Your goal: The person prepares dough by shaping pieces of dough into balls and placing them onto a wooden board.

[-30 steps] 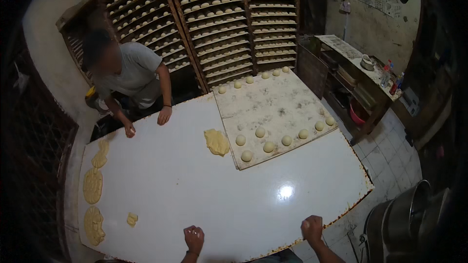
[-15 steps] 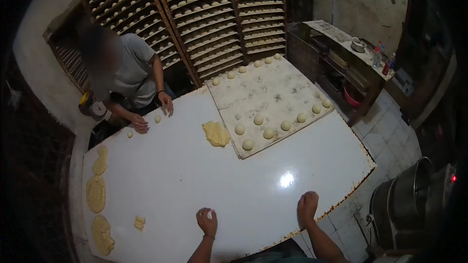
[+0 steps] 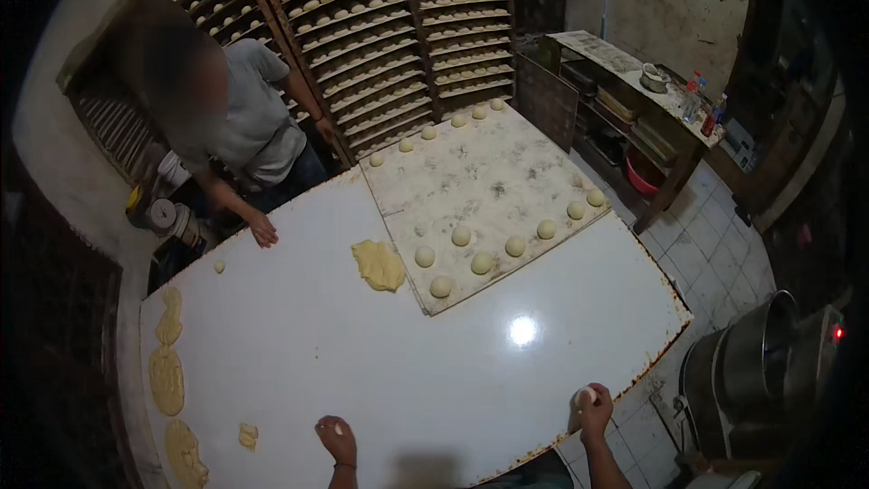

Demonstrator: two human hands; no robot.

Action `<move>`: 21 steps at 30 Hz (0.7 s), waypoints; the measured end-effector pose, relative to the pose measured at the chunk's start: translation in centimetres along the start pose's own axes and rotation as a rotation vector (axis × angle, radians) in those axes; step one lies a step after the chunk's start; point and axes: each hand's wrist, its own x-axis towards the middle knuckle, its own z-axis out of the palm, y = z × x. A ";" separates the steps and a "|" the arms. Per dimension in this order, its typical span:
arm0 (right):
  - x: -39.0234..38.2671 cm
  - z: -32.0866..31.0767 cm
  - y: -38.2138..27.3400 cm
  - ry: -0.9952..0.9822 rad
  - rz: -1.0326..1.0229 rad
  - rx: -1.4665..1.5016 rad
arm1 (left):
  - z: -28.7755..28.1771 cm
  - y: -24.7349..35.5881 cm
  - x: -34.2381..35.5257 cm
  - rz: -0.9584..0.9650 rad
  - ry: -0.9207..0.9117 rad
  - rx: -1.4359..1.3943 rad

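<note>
At the near right edge of the white table, my right hand has its fingers curled round a pale dough ball. My left hand rests low on the table's near side, closed, with a pale bit of dough showing at its fingers; most of that piece is hidden. A small yellow dough scrap lies to its left. Farther off, a flattened yellow dough lump sits beside a floured board that carries several round dough balls along two sides.
Flat dough slabs line the table's left edge. A co-worker stands at the far left, one hand on the table, near a small dough ball. Racks of dough stand behind; a metal mixer bowl is at right.
My left hand has shifted left and nearer. My right hand has turned, so the dough ball in it now shows. The co-worker has straightened, drawing one hand back toward the racks.
</note>
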 end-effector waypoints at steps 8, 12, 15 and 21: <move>22.3 13.8 -14.4 -0.574 0.058 0.260 | 3.4 7.1 -3.5 -0.361 0.438 -0.260; 27.0 23.5 -23.8 -0.637 -0.779 -0.178 | 1.6 9.8 0.0 -0.892 0.714 -1.088; 31.6 27.6 -23.2 -0.511 -1.210 -0.396 | 5.0 21.7 7.4 -0.689 0.380 -1.247; 31.0 24.7 -23.4 -0.306 -0.951 -0.297 | 17.0 41.4 18.1 0.341 -0.221 -0.642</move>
